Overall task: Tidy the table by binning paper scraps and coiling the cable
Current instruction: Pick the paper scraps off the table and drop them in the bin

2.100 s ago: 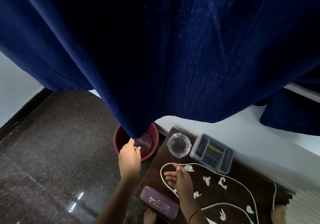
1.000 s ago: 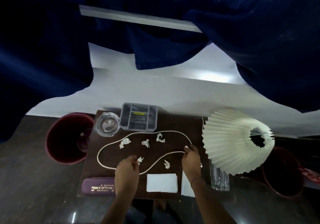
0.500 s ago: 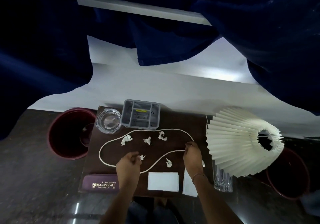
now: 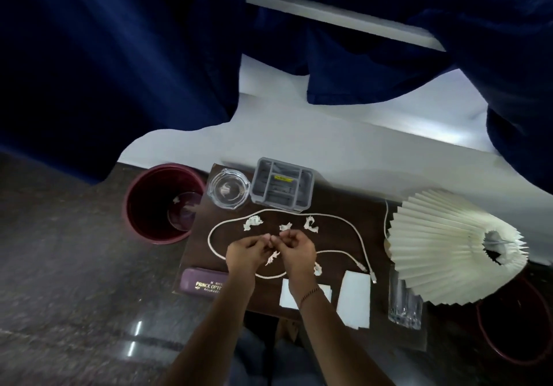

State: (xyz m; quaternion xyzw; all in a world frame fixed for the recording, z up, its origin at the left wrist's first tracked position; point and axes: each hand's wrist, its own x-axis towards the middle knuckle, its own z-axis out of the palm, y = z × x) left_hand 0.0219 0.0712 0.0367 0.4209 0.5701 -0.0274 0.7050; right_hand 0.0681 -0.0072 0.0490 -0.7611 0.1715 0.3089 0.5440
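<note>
Dark blue curtain [image 4: 119,56] fills the frame from nine to three o'clock. Pleated cream paper lampshade [image 4: 443,248] lies at three o'clock on the dark brown wooden table [image 4: 332,209]. Round maroon plastic bin [image 4: 140,203], at nine o'clock off the table's edge, holds a few pale scraps, so binning appears begun. White cable [image 4: 353,230] sprawls in a loose, uncoiled loop across the tabletop; coiling is not yet done. Grey compartmented plastic organiser [image 4: 281,185] and clear glass ashtray [image 4: 229,188] stand at twelve o'clock. Left hand [image 4: 245,254] and right hand [image 4: 296,248] meet at centre, fingertips pinched together; whether they hold a scrap cannot be told. Torn white paper scraps [image 4: 253,222] remain inside the loop, one just below the hands.
</note>
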